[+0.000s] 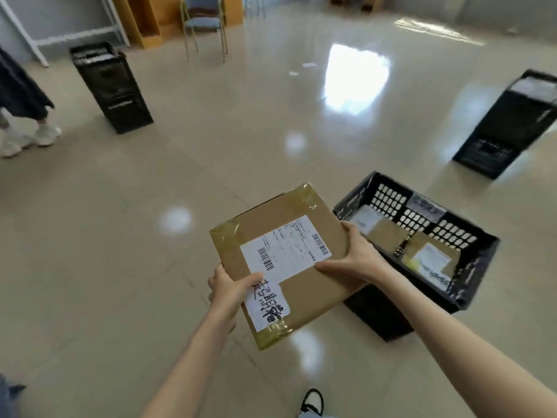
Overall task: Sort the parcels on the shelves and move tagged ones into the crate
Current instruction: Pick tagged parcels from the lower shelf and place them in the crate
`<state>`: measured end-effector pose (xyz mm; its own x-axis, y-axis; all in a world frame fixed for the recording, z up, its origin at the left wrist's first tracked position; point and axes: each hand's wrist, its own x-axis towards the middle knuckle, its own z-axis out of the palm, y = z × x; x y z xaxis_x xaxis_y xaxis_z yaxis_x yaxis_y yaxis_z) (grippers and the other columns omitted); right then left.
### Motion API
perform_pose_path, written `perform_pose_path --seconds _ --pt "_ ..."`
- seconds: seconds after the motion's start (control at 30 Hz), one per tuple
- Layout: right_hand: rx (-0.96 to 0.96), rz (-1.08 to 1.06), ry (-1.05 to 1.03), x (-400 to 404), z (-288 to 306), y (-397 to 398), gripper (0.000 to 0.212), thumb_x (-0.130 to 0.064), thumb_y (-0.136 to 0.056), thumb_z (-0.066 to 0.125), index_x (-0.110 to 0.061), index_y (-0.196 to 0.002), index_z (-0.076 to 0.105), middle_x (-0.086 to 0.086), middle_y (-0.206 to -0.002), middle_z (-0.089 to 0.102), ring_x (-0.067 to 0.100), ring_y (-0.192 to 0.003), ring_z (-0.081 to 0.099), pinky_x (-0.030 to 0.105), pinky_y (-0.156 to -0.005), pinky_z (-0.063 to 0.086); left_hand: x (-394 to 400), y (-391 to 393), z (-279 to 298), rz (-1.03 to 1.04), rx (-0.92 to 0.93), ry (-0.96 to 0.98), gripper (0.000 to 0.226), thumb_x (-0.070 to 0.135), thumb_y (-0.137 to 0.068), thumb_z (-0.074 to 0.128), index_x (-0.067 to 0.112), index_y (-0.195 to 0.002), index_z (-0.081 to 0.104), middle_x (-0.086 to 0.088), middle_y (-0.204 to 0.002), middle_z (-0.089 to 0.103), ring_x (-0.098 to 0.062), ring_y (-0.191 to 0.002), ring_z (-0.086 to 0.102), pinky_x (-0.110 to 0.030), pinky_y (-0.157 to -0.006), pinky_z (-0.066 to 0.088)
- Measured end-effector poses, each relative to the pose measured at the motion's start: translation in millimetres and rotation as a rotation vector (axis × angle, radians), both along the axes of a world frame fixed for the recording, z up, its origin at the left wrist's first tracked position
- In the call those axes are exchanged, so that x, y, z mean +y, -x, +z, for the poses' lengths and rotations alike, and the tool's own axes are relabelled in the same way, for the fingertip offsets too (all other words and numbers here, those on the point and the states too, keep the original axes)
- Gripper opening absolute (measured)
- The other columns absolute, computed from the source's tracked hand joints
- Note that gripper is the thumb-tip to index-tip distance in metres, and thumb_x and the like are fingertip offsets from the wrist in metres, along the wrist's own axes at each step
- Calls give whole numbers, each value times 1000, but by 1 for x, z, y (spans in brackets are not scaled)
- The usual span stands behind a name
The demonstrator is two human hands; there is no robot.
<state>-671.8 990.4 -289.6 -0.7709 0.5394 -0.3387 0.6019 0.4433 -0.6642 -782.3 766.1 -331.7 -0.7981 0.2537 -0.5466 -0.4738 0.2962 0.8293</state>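
Head view: we are holding a flat cardboard parcel (289, 260) in both hands above the glossy floor (120, 236). Our left hand (230, 286) is gripping the near-left edge, thumb lying over a white tag (266, 303) bearing large handwritten characters, fingers curled out of sight beneath. Our right hand (351, 257) is gripping the right edge, fingers clamped on the parcel and thumb pressing on the printed shipping label (286, 248). Clear tape is covering the parcel's corners. The parcel is sitting tilted, its right edge overlapping the near-left corner of a black crate (470, 267) standing on the floor just beside us. Inside that crate two labelled cardboard parcels (407, 242) are lying flat, side by side. Two further black crates are standing well apart: one at far left (111, 86), one at far right (512, 125). A chair (205, 22) is standing at the back. Another person's shoes (27, 140) are showing at the left edge.
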Motion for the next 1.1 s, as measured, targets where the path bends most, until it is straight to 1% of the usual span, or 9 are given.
perform_pose_path --seconds 0.1,0.17,0.33,0.53,0.6,0.67,0.8,0.9,1.1 --pt "-66 -124 -50 83 1 -28 111 -56 -56 82 -28 -142 18 7 -133 49 29 -116 51 49 -99 43 98 -7 -3 -89 -58 -41 66 17 -68 81 13 -120 41 -13 -130 49 -29 -105 60 -39 -76 54" --pt "-77 -195 -50 127 -2 -39 111 -55 -56 82 -29 -142 18 8 -131 50 30 -115 51 51 -99 42 150 -10 -1 -140 -74 -62 61 17 -70 79 18 -115 38 -11 -129 47 -26 -100 60 -30 -59 49" --pt "-82 -293 -26 213 -19 -40 110 -50 -57 84 -28 -142 18 5 -134 48 29 -117 48 51 -99 41 251 6 -7 -251 -98 -17 75 20 -71 78 20 -129 31 -8 -130 48 -25 -97 62 -28 -54 42" --pt "-151 -317 -41 319 -50 -17 109 -47 -58 84 -28 -142 18 6 -136 45 27 -118 47 45 -100 40 359 35 -41 -349 -186 73 86 19 -72 77 18 -138 21 -9 -131 49 -26 -96 63 -36 -60 51" --pt "-190 -343 -56 355 -60 -9 106 -46 -59 84 -30 -141 19 7 -134 46 28 -118 44 42 -98 39 395 44 -55 -373 -234 111 90 21 -72 77 19 -140 18 -8 -130 51 -26 -98 63 -43 -71 55" --pt "-230 -354 -52 389 -74 -1 105 -45 -59 84 -30 -140 20 7 -134 47 29 -117 44 44 -99 39 429 50 -70 -391 -296 144 96 22 -72 77 19 -143 12 -8 -130 52 -26 -102 62 -51 -86 52" --pt "-280 -338 -5 448 -117 16 106 -46 -58 84 -30 -140 19 4 -136 44 29 -122 43 51 -102 36 491 58 -109 -354 -382 200 107 24 -72 77 23 -145 -1 -10 -131 51 -28 -104 60 -54 -90 48" --pt "-316 -309 -1 477 -151 26 107 -46 -56 85 -30 -139 19 4 -135 45 29 -122 42 51 -103 34 523 56 -138 -320 -412 286 122 29 -69 78 30 -144 -18 -10 -145 35 -29 -118 50 -49 -90 46" --pt "-336 -188 -30 514 -232 58 112 -50 -53 85 -28 -140 19 6 -138 42 29 -124 41 51 -105 33 559 49 -205 -175 -512 349 136 33 -63 82 34 -138 -32 -11 -156 8 -29 -130 38 -54 -100 38"
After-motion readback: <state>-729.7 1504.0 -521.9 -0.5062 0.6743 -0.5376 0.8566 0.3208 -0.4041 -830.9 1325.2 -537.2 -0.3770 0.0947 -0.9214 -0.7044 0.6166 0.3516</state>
